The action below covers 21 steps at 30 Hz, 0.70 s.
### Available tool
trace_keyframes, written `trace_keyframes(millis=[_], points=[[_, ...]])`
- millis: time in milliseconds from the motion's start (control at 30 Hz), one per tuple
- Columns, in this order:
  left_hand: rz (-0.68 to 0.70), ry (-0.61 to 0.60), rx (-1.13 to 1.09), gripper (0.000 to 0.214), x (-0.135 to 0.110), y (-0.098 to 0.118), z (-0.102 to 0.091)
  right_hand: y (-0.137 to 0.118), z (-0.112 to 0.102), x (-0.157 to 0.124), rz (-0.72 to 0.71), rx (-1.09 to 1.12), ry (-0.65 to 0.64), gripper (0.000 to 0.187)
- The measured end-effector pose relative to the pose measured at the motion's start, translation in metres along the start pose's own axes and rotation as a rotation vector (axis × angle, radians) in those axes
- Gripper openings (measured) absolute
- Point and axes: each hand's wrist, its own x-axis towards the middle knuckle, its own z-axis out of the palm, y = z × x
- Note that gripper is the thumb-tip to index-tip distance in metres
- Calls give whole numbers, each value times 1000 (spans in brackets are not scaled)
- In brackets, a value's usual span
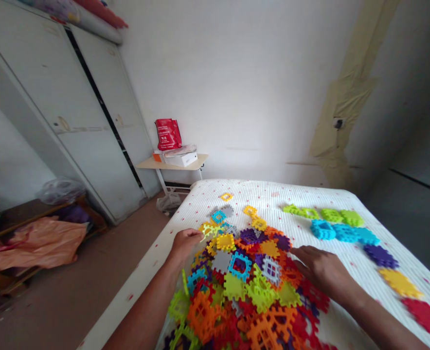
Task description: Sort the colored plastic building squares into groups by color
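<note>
My left hand (186, 244) is at the pile's left side, its thumb and forefinger closed on the edge of a yellow-green notched building tile (211, 230). At the pile's right edge, my right hand (319, 268) hovers palm down, fingers stretched toward a purple tile (282, 242); nothing shows in its grasp. Between both hands spreads a heap of interlocking plastic tiles, some solid and some window-framed. Among them are a blue frame tile (240, 256), a grey tile (221, 262), a yellow frame tile (225, 241) and an orange tile (269, 249).
On the white bed (193, 214), sorted tiles run down the right: green stacks (331, 215), blue stacks (322, 229), a purple tile (381, 256), a yellow tile (400, 282) and a red tile (427, 316). A small table (196, 163) bearing a red bag (168, 134) stands behind.
</note>
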Motion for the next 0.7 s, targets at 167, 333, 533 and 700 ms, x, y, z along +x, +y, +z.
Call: trace_keyframes(millis=[167,333,533,700], points=[[10,44,-80,33,-5,18,-10,-8,-7,11,34,125,19,29],[38,-79,-124,34,-23,46,-1,-40,-20,37,-41,286,223,25],[18,-323,-99,32,-43,67,23,-86,-34,78,-144,371,304,38],[35,-371,-38,33,-50,75,38,-101,-45,92,-137,258,155,28]])
